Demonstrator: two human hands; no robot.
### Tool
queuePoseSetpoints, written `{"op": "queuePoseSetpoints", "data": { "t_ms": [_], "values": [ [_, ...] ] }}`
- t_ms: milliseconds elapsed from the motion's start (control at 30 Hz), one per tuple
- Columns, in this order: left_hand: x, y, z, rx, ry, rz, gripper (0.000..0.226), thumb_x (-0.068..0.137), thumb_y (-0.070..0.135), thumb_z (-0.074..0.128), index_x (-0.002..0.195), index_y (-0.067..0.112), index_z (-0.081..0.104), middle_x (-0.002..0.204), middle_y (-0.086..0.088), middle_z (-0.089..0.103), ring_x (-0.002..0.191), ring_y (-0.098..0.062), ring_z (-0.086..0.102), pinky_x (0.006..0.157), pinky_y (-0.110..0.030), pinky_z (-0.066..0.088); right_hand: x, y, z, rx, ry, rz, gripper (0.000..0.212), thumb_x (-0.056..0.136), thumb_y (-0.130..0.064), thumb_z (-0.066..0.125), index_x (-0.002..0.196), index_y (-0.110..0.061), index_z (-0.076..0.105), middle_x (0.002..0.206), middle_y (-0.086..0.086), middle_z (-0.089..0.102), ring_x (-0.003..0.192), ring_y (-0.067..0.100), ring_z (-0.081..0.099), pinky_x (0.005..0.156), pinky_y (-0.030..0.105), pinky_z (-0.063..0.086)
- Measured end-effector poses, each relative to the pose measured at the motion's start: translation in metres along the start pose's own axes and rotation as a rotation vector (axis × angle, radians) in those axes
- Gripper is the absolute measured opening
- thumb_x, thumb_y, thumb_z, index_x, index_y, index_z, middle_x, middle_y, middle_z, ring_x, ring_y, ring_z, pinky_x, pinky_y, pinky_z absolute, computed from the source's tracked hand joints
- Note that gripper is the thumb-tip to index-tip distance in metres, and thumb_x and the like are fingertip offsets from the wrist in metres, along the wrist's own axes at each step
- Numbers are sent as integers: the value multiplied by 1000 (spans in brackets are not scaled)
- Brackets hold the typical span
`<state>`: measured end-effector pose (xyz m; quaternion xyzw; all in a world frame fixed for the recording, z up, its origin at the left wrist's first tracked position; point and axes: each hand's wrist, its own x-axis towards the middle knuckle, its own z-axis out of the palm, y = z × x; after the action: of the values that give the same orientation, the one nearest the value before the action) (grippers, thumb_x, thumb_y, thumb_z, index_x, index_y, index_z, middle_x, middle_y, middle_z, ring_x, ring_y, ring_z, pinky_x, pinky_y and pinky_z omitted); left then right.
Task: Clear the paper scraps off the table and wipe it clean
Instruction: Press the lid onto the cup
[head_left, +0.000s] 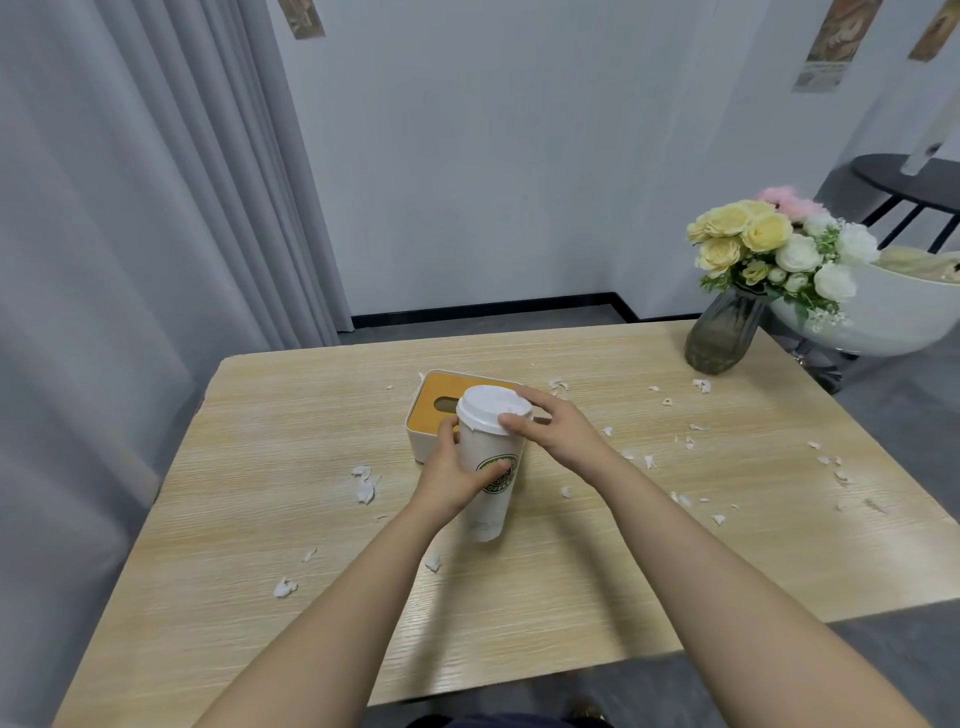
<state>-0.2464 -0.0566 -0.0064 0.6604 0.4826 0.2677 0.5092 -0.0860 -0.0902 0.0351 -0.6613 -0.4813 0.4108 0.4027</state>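
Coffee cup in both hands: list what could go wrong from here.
1. The left hand grips the coffee cup tilted while the right hand holds its lid; if the lid pops off, any contents might spill on the table.
2. A spill could soak the paper scraps, making them harder to clear.

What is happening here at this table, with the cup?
A person holds a white paper cup over the wooden table. The left hand grips its side, and the right hand pinches the lid. Paper scraps still lie scattered on the table. A tissue box stands just behind the cup.
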Motion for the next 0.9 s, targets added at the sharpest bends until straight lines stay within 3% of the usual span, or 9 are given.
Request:
{"op": "queuePoseSetpoints", "data": {
  "t_ms": [367,567,767,900],
  "values": [
    [10,-11,19,67,-59,49,85,73,20,79,139,17,26,129,-2,51,116,-18,49,91,-28,42,-7,27,0,21,75,26,76,77,-24,77,142,-14,39,148,2,36,130,20,43,108,35,37],
    [8,-17,17,39,-118,81,84,75,17,78,142,24,28,130,9,49,119,-8,44,96,-23,37,-10,42,6,-31,112,-27,74,75,-21,78,139,-11,42,141,2,39,130,15,40,99,18,34],
    [0,-28,11,1,-132,45,69,78,13,75,137,22,38,118,14,51,115,-6,46,91,-18,35,-13,52,18,-90,105,-89,75,72,-27,81,137,-18,44,130,-8,38,128,12,38,105,33,39],
    [-3,-30,11,-8,-92,21,68,79,15,74,137,20,39,118,13,52,111,-3,46,83,-10,37,-12,53,24,-102,124,-101,76,71,-29,81,137,-18,46,134,-6,40,126,9,39,105,40,40]
  ]
}}
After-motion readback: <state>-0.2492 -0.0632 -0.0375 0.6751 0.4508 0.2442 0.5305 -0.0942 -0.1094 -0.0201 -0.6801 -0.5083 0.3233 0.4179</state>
